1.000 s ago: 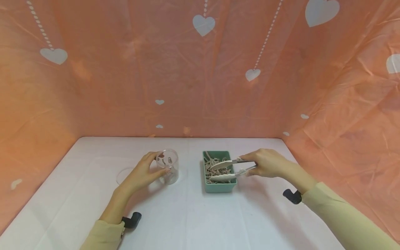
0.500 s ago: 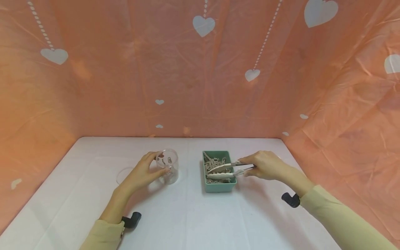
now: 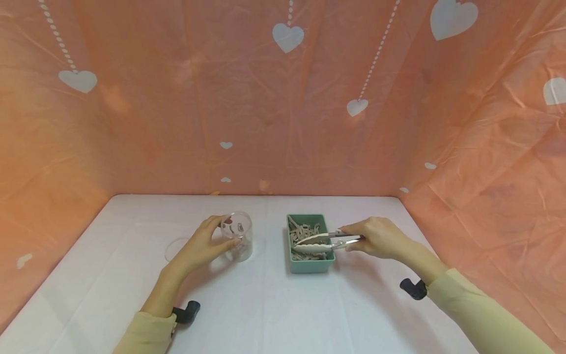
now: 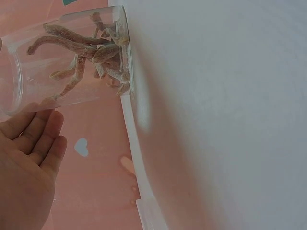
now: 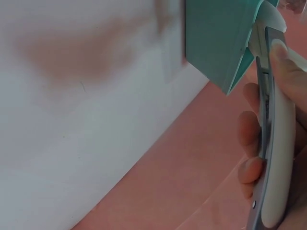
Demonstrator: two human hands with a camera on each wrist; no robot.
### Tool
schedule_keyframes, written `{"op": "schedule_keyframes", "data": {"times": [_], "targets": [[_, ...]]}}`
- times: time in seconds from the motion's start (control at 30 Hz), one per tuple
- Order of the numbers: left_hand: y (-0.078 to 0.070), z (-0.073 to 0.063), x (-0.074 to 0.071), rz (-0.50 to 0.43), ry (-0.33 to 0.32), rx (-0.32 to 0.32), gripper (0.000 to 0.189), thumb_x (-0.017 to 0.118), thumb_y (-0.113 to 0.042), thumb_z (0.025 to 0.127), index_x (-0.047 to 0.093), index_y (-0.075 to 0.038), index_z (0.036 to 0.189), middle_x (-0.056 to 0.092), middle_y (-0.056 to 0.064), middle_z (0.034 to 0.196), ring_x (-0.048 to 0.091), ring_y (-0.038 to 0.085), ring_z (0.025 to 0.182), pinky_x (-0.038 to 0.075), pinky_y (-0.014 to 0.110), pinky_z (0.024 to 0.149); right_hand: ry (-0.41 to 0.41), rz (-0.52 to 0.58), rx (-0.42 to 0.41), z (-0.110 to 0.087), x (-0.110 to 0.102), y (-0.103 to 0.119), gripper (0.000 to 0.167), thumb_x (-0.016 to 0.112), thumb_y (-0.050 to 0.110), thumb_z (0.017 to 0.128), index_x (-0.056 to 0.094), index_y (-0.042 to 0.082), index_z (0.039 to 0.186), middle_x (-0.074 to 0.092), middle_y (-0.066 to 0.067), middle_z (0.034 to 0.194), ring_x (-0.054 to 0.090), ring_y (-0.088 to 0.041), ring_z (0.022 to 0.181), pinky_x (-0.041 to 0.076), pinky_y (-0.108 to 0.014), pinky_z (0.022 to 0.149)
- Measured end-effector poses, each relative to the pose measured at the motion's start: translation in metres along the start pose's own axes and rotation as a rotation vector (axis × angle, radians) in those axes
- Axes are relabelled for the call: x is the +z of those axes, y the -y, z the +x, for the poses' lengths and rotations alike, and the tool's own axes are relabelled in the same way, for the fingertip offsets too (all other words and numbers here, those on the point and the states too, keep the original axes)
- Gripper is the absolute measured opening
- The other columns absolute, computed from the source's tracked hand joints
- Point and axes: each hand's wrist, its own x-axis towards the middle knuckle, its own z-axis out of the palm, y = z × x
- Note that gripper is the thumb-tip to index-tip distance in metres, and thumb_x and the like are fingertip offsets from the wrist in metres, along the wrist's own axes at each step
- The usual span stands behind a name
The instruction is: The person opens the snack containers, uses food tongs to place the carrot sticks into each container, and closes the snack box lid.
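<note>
My left hand holds a clear plastic jar by its side, thumb in front and fingers behind. In the left wrist view several brown dried strips lie in the bottom of the jar, which stands upright on the table. My right hand grips a pair of tongs with pale scalloped tips. Those tips reach down into a green rectangular box among many greyish-brown dried strips. Whether a strip is pinched between the tips cannot be made out.
A thin clear round lid lies on the white table, partly behind my left forearm. Orange cloth with pale hearts walls in the back and sides. The jar and box stand a short gap apart.
The tongs' tips have drawn closer together inside the green box, and my right hand has sunk slightly. My left hand and the jar have stayed in place.
</note>
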Motion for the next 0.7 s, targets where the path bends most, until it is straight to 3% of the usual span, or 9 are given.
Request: {"op": "schedule_keyframes", "data": {"times": [0.3, 0.5, 0.7], "targets": [[0.001, 0.0, 0.0, 0.002, -0.003, 0.004, 0.075, 0.077, -0.037, 0.095, 0.045, 0.001, 0.152, 0.052, 0.019, 0.147, 0.041, 0.043, 0.143, 0.033, 0.067, 0.116, -0.058, 0.018, 0.03, -0.012, 0.003, -0.002, 0.042, 0.088, 0.029, 0.084, 0.079, 0.013, 0.121, 0.079, 0.001, 0.106, 0.071, -0.016, 0.079, 0.052, -0.034, 0.064], [0.0, -0.001, 0.0, 0.001, 0.002, -0.008, 0.076, 0.077, -0.038, 0.095, 0.045, 0.0, 0.153, 0.051, 0.018, 0.148, 0.04, 0.043, 0.144, 0.032, 0.067, 0.117, -0.11, 0.032, 0.054, -0.018, 0.004, -0.005, 0.044, 0.089, 0.027, 0.082, 0.078, 0.012, 0.122, 0.079, 0.0, 0.101, 0.058, -0.006, 0.07, 0.046, -0.029, 0.061], [0.001, -0.001, 0.0, -0.001, 0.006, -0.01, 0.076, 0.077, -0.038, 0.095, 0.045, -0.001, 0.153, 0.051, 0.018, 0.149, 0.04, 0.043, 0.144, 0.032, 0.067, 0.117, -0.153, 0.068, 0.074, -0.023, 0.006, -0.006, 0.044, 0.089, 0.023, 0.081, 0.078, 0.011, 0.122, 0.079, -0.002, 0.102, 0.053, -0.002, 0.067, 0.044, -0.026, 0.058]]}}
